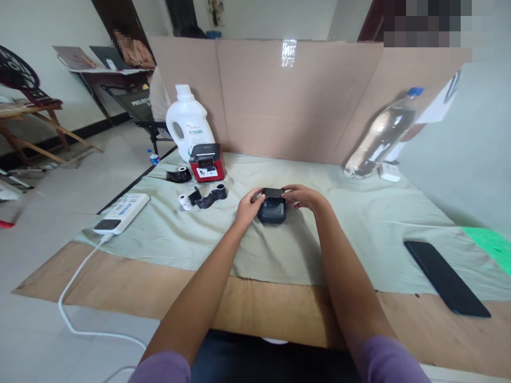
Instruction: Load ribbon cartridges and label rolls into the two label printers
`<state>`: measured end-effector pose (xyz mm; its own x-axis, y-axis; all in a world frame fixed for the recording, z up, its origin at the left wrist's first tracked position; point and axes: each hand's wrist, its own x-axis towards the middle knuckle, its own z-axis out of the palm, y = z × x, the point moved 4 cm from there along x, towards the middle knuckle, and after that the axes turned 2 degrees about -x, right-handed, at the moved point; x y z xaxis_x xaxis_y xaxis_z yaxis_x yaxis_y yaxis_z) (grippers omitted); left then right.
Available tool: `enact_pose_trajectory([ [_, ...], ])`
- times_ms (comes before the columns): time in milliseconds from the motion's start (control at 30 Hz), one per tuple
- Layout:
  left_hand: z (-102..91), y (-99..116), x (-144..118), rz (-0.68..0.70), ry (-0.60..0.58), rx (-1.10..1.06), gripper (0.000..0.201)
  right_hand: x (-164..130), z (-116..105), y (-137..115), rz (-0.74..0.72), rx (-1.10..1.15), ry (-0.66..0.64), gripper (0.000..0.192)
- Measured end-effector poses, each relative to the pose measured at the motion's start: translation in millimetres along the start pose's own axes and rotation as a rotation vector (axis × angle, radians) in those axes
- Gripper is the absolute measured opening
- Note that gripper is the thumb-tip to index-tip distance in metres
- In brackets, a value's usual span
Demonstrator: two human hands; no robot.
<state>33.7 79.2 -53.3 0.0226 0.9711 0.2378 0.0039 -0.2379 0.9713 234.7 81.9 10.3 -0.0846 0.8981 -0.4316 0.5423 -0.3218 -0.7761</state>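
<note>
A small black label printer (272, 209) sits on the pale green cloth (359, 223) in the middle of the table. My left hand (248, 205) grips its left side. My right hand (302, 196) rests on its top right edge, fingers curled over the lid. Left of it lie a black paper roll (214, 196), a small white roll (184, 201) and another black roll (179, 174). A red and black label printer (206, 161) stands behind them.
A white detergent jug (188, 122) stands at the back left before a cardboard screen (303, 96). A clear water bottle (381, 135) leans at the back right. A black phone (446, 277) lies right, a white power strip (122, 213) left. A person sits far left.
</note>
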Motion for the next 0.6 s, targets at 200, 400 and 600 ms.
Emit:
enact_pose_trajectory([
  [200,-0.6,0.2,6.0,-0.125,-0.083,-0.194,0.051,-1.6,4.9,-1.9,0.054,0.001,0.003,0.055],
  [400,0.5,-2.5,1.5,-0.092,-0.048,-0.165,0.048,-5.7,5.6,2.5,0.092,0.042,0.013,0.054],
  [600,-2.1,-1.8,-5.5,0.004,0.007,0.087,0.038,-13.0,14.1,21.4,0.027,0.164,0.132,0.056],
])
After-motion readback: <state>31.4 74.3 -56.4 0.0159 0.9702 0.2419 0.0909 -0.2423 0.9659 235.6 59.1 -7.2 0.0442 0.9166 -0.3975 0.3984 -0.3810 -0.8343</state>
